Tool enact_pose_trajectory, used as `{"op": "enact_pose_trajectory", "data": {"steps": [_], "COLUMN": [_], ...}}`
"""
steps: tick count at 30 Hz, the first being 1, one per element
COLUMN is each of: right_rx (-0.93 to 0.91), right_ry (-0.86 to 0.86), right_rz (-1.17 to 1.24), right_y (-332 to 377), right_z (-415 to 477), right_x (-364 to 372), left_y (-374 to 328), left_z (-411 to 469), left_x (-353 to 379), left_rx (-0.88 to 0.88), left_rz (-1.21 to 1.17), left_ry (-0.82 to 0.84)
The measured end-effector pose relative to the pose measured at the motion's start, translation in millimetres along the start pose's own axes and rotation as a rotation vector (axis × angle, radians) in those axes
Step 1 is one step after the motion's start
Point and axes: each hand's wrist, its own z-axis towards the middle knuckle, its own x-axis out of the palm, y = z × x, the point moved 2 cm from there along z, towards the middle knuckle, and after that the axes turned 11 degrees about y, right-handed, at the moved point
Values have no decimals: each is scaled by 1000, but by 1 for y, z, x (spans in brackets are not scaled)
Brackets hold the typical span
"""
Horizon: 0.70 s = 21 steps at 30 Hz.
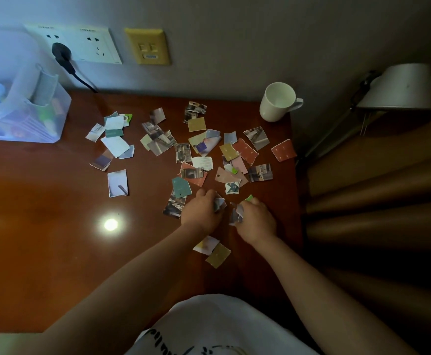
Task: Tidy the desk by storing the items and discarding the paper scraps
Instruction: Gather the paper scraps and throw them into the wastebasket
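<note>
**Dim desk view with one specular highlight**

Exposure is low throughout, and colours are muted. A small, round, blown-out glare spot lies on the polished desk, ringed by a soft warm sheen. The paper scraps at centre are moderately sharp. The clear organizer at the left edge is blurred and carries a bluish cast. The region beneath the lamp sinks into deep shadow. Wide-angle distortion tilts the wall sockets and bends the frame edges.
</note>
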Motion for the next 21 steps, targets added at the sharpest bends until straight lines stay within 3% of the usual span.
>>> {"op": "enact_pose_trajectory", "data": {"steps": [13, 21], "right_rx": [13, -72], "right_ry": [-8, 97], "right_rz": [88, 522], "right_y": [-2, 3], "right_z": [-18, -38], "right_x": [12, 1], "left_y": [3, 4], "left_z": [-28, -83], "left_x": [9, 11], "left_rx": [-20, -181], "left_rz": [-14, -204], "left_ry": [-32, -244]}}
